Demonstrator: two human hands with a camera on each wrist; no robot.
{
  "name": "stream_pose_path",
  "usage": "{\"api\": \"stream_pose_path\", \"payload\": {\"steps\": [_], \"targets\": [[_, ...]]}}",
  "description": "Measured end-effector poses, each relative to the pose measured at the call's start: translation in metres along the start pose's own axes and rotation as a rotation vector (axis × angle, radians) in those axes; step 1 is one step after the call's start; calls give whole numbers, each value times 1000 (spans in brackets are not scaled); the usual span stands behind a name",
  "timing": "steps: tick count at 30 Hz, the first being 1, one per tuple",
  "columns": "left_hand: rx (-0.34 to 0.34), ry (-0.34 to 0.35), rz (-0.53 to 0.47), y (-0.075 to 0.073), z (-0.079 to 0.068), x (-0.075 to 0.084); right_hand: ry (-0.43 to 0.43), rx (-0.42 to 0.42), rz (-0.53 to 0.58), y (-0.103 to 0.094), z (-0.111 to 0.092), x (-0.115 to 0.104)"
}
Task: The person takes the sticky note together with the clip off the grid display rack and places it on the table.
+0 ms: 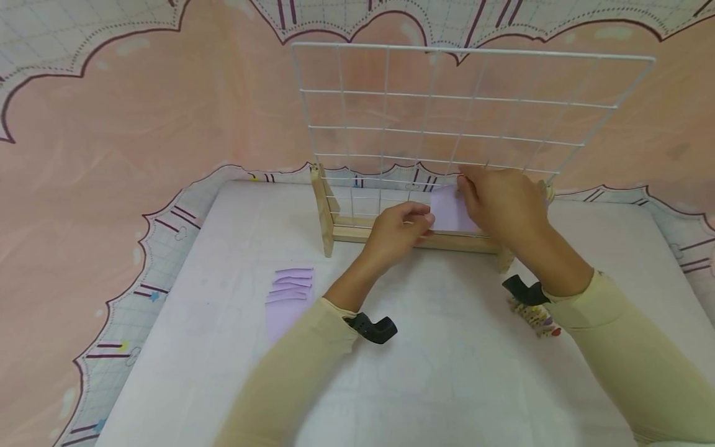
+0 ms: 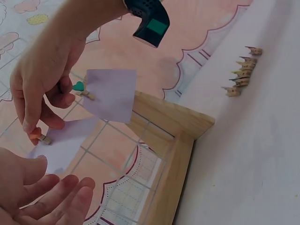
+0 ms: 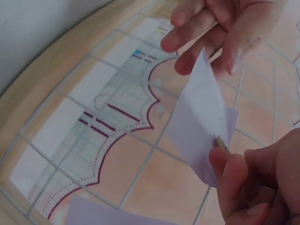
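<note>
In the head view a light purple paper square (image 1: 449, 210) is held against the front of a white wire grid (image 1: 385, 129) on a wooden stand (image 1: 458, 241). My right hand (image 1: 505, 202) pinches a small wooden clothespin (image 2: 45, 139) with an orange decoration, at the edge of that paper. My left hand (image 1: 398, 228) is by the paper's other side, its fingers loosely extended; in the right wrist view its fingertips are close to the paper's corner. A second purple square (image 2: 112, 93) hangs on the grid from a clothespin (image 2: 88, 95) with a green heart.
Overlapping purple paper squares (image 1: 287, 310) lie on the white tabletop (image 1: 447, 360) beside my left forearm. Several small clothespins (image 2: 241, 75) sit in a row near my right wrist. Behind the table hangs a peach patterned cloth (image 1: 234, 105). Each wrist carries a dark camera mount (image 1: 373, 328).
</note>
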State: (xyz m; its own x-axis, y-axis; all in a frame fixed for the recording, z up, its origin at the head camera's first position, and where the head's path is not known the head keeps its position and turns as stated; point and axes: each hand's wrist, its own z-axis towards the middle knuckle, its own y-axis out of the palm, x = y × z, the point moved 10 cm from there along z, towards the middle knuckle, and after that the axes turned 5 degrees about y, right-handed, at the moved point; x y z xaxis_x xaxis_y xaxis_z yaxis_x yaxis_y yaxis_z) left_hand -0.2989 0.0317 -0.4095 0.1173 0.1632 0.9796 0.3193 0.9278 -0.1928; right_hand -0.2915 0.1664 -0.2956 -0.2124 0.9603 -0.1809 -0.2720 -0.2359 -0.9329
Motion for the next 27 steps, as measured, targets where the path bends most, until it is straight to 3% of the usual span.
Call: {"api": "stream_pose_path", "payload": {"steps": [8, 15, 27], "targets": [[15, 17, 21, 3, 5, -1, 3, 9, -42, 0, 2, 2], [22, 34, 28, 6, 7, -1, 0, 74, -31, -2, -3, 4], [45, 48, 51, 5, 8, 1, -77, 222, 98, -7, -6, 6]]}}
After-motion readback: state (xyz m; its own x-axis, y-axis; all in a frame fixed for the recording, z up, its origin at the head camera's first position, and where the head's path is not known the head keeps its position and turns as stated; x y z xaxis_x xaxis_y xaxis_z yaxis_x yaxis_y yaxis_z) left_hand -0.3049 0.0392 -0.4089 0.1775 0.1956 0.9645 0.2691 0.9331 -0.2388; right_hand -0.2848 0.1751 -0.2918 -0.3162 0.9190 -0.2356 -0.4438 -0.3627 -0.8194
